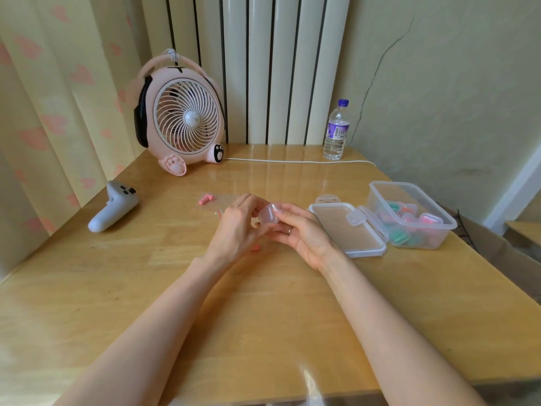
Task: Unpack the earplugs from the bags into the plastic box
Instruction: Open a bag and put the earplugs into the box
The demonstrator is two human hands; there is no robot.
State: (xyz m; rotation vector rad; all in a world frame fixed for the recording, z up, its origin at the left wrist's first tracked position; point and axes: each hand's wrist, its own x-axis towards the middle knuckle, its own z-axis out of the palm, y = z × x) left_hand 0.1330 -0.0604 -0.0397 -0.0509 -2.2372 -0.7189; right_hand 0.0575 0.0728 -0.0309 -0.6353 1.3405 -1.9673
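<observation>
At the middle of the pale glossy wooden counter (pixel 263 317), both hands are working on one small translucent rounded plastic case (pixel 268 215), held just above the surface.
- The left hand (pixel 234 227) is curling its fingers over the case from the left. The right hand (pixel 304 232) is pinching it between thumb and fingers from the right. Judgement: a two-sided hold like this suits prying or pressing a snap lid. Whether the case is open cannot be told.
- Just behind the left hand, a flat clear plastic zip bag (pixel 225 202) is lying slack, with a soft pink foam earplug (pixel 206 199) resting at its far-left end. Whether it sits in or on the bag is unclear.
- A small orange-pink piece (pixel 255 247) is showing under the left hand, probably another earplug.
- To the right, the clear rectangular plastic box (pixel 377 197) is standing open and near the right hand, likely for short drops. Its clear clip-on lid (pixel 348 230) is lying flat against the box's left side. Inside, similar little cases (pixel 404 237) of green, pink and orange earplugs are piling up.
- Judgement: the task is well along, with at least one earplug not yet boxed.
- Also present: a pink cat-shaped plastic fan (pixel 187 118), its white cable (pixel 292 161), a clear water bottle (pixel 336 133) and a grey handheld controller (pixel 112 209).
</observation>
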